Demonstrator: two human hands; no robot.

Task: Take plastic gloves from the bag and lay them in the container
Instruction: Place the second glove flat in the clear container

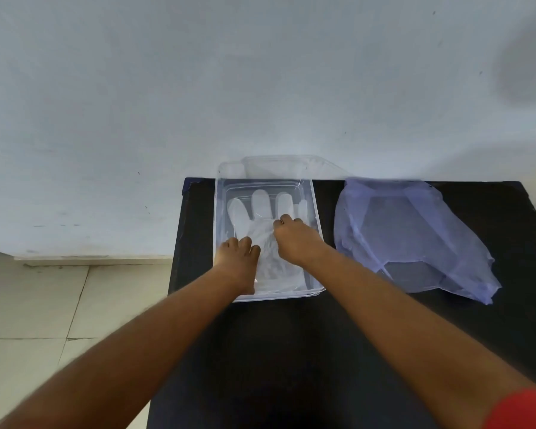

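Pressing both curled hands, left hand point(237, 253) and right hand point(294, 235), on the clear plastic glove point(260, 224) in your transparent rectangular container point(317, 230), frame centre; grip unclear. Crumpled bluish plastic bag point(412, 233) lies right.

Plain indoor room, bare scuffed white wall point(167, 88), beige tiled floor point(28, 305), small black table point(291, 351)

Our left hand point(237, 258) and right hand point(294, 239) cover the glove's point(262, 218) palm and cuff. Curled fingers hide any grip. Our arms and red sleeve point(522, 410) run off the lower edge; the bag's point(415, 236) contents are unreadable.
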